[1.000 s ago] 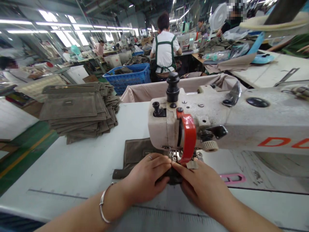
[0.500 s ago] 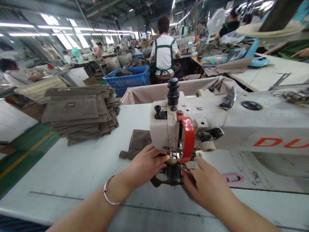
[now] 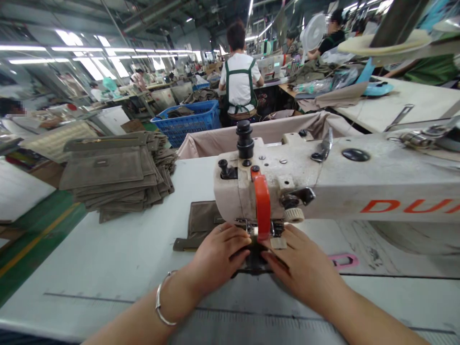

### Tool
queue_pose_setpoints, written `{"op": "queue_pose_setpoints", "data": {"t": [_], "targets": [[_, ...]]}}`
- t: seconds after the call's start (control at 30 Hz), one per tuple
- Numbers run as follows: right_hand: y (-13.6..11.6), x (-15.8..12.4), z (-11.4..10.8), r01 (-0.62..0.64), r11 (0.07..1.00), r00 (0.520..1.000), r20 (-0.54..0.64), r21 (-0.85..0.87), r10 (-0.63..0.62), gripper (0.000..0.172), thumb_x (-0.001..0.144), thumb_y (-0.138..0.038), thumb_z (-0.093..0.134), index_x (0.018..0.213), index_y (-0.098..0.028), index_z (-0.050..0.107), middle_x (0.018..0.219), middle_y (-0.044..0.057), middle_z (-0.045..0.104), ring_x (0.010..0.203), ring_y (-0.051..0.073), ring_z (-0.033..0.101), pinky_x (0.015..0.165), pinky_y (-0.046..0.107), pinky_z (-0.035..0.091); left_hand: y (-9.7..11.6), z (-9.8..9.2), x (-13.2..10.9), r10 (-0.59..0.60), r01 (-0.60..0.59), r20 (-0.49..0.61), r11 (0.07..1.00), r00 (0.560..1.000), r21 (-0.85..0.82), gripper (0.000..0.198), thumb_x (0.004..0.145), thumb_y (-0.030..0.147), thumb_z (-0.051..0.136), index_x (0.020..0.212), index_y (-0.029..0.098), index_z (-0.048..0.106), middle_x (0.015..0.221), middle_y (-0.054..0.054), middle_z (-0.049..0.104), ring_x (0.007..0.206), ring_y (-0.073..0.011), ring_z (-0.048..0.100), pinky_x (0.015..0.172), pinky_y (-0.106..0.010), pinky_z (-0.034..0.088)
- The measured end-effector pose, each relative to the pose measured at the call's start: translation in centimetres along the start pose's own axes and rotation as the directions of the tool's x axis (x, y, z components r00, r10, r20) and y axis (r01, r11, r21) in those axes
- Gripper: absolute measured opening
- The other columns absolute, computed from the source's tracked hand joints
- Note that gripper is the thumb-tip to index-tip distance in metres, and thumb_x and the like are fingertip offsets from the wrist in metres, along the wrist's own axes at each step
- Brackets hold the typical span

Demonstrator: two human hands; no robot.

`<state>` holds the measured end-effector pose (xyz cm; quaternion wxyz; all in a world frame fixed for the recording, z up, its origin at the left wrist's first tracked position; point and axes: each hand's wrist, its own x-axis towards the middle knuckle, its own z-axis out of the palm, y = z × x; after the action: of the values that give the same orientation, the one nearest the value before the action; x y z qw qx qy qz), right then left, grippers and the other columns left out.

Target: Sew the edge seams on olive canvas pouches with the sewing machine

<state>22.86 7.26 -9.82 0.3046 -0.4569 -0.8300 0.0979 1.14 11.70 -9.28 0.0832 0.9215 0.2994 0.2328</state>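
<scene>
A grey-brown fabric panel [image 3: 203,218] lies on the table to the left of the sewing machine head [image 3: 235,184], its near edge running toward the needle. My left hand [image 3: 223,251] is closed on this panel beside the presser foot, fingers bent and pointing right. My right hand [image 3: 302,256] reaches in from the other side, with its thumb and fingers gripping the panel's edge close to the needle. Most of the cloth between the hands is hidden by my fingers and the red guard [image 3: 262,206]. The needle itself cannot be made out.
A pile of similar fabric panels [image 3: 104,167] sits at the table's left. Behind the machine are a beige cloth-lined trough [image 3: 215,141] and a blue basket [image 3: 190,122]. A pink tool [image 3: 347,260] lies right of my hand. A co-worker [image 3: 239,79] sits ahead, back turned.
The view has shifted slightly, so the machine appears further left. My right hand has moved in closer to the needle and to my left hand, and its fingers have closed in on the panel.
</scene>
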Motion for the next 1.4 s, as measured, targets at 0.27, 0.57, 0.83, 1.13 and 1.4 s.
{"op": "queue_pose_setpoints", "data": {"t": [0.27,0.57,0.83,1.13,1.4], "targets": [[0.3,0.2,1.2,0.025,0.999,1.000,-0.011,0.020,-0.025,0.020,0.089,-0.012,0.054,0.104,-0.019,0.067,0.099,0.007,0.067,0.089,0.024,0.058,0.077,0.038,0.051,0.0,0.5,0.3,0.015,-0.016,-0.051,0.999,0.999,-0.034,0.015,0.094,0.019,0.054,0.098,0.017,0.068,0.097,-0.004,0.072,0.094,-0.0170,0.065,0.089,-0.032,0.052],[0.6,0.3,1.3,-0.002,0.997,0.999,-0.045,-0.072,-0.002,0.023,0.089,-0.011,0.052,0.102,-0.018,0.069,0.099,0.010,0.069,0.088,0.025,0.062,0.075,0.038,0.054,-0.7,0.8,1.2,-0.057,0.056,-0.030,0.997,0.998,-0.050,0.010,0.090,0.019,0.058,0.091,0.019,0.068,0.093,-0.001,0.073,0.091,-0.0176,0.066,0.089,-0.032,0.051],[0.8,0.4,1.6,-0.051,0.997,0.999,-0.011,-0.062,0.050,0.025,0.091,-0.012,0.050,0.108,-0.016,0.067,0.105,0.013,0.067,0.096,0.029,0.061,0.083,0.045,0.052,-1.0,0.8,1.7,-0.075,0.074,-0.010,0.996,0.997,-0.049,0.010,0.090,0.018,0.058,0.084,0.019,0.067,0.086,-0.001,0.071,0.091,-0.0191,0.064,0.090,-0.034,0.049],[0.8,0.3,1.8,-0.062,0.997,0.998,-0.018,-0.042,0.061,0.027,0.091,-0.012,0.048,0.109,-0.017,0.067,0.099,0.012,0.066,0.091,0.027,0.060,0.081,0.044,0.052,-1.0,0.9,1.6,-0.097,0.095,-0.030,0.994,0.995,-0.060,0.006,0.087,0.017,0.061,0.087,0.018,0.067,0.091,-0.001,0.071,0.092,-0.0197,0.063,0.089,-0.033,0.050],[0.7,0.3,1.8,-0.061,0.997,0.998,-0.012,-0.050,0.061,0.026,0.090,-0.011,0.049,0.107,-0.014,0.067,0.100,0.013,0.065,0.091,0.028,0.057,0.080,0.043,0.050,-1.1,1.2,1.6,-0.122,0.119,-0.061,0.992,0.991,-0.048,0.008,0.087,0.018,0.063,0.089,0.020,0.070,0.094,-0.002,0.072,0.092,-0.0193,0.063,0.089,-0.033,0.050]]}}
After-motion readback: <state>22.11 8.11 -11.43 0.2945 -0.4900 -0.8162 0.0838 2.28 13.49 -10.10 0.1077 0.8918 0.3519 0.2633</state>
